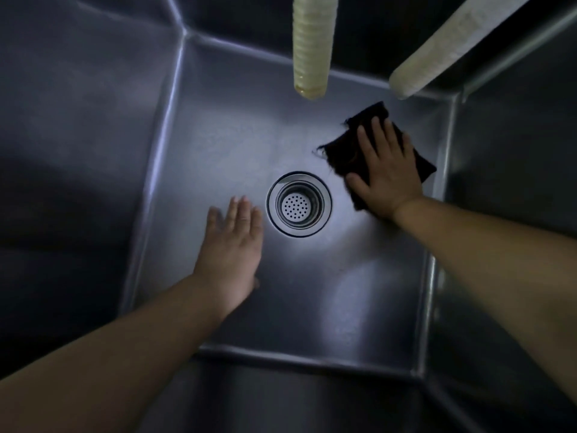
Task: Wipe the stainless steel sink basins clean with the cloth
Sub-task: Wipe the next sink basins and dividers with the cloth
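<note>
I look straight down into a deep stainless steel sink basin (218, 145). A dark, frayed cloth (346, 148) lies flat on the basin floor at the far right. My right hand (385, 171) presses down on the cloth with the fingers spread. My left hand (232, 245) rests flat on the bare basin floor just left of the round drain strainer (298, 204), fingers together and holding nothing.
Two pale ribbed hoses hang into the basin from above: one (312, 48) over the far middle, the other (443, 48) slanting in from the upper right. Steep steel walls enclose the floor on all sides.
</note>
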### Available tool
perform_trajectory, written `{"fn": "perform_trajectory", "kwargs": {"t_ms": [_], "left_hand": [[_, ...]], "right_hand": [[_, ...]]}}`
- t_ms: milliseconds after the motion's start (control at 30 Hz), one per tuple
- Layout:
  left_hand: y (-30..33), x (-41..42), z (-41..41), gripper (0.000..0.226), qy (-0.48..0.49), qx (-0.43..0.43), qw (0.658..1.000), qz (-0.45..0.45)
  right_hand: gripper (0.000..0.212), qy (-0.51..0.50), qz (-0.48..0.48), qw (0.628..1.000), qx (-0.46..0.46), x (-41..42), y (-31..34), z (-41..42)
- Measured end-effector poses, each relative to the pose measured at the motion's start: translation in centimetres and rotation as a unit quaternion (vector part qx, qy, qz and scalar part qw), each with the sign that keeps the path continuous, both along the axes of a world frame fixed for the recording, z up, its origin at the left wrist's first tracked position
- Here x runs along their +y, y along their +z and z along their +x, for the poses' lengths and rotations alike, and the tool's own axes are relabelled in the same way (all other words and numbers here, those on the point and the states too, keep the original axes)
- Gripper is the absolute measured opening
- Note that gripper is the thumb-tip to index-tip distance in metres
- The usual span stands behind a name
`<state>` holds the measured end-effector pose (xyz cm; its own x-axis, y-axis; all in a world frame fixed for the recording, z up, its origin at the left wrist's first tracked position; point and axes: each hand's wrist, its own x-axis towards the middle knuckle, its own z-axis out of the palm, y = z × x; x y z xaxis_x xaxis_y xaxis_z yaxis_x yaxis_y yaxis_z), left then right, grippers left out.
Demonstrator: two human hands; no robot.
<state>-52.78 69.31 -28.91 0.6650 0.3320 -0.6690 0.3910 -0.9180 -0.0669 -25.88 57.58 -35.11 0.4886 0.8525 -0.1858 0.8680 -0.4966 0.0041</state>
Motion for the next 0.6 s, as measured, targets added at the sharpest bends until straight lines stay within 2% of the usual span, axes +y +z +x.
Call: {"fn": "perform_trajectory", "kwargs": {"t_ms": [133,300,500,600], "left_hand": [[-0.8,-0.9,1.2,0.111,-0.002,0.021,1.0,0.003],[-0.8,-1.1,1.4,0.109,-0.008,0.038,0.999,0.013],[-0.4,-1.5,2.0,0.099,-0.001,0.042,0.999,0.027],[-0.5,-1.6,2.1,0.096,-0.008,0.039,0.999,0.036]], "right_hand": [[0.083,-0.059,-0.002,0.998,-0.003,0.3,0.0,0.5],[0.085,-0.144,-0.002,0.99,0.01,-2.3,0.1,-5.2],[0.089,-0.076,-0.011,0.995,0.059,-7.9,0.4,-16.4],[0.093,-0.074,-0.016,0.996,0.053,-8.1,0.2,-16.8]]}}
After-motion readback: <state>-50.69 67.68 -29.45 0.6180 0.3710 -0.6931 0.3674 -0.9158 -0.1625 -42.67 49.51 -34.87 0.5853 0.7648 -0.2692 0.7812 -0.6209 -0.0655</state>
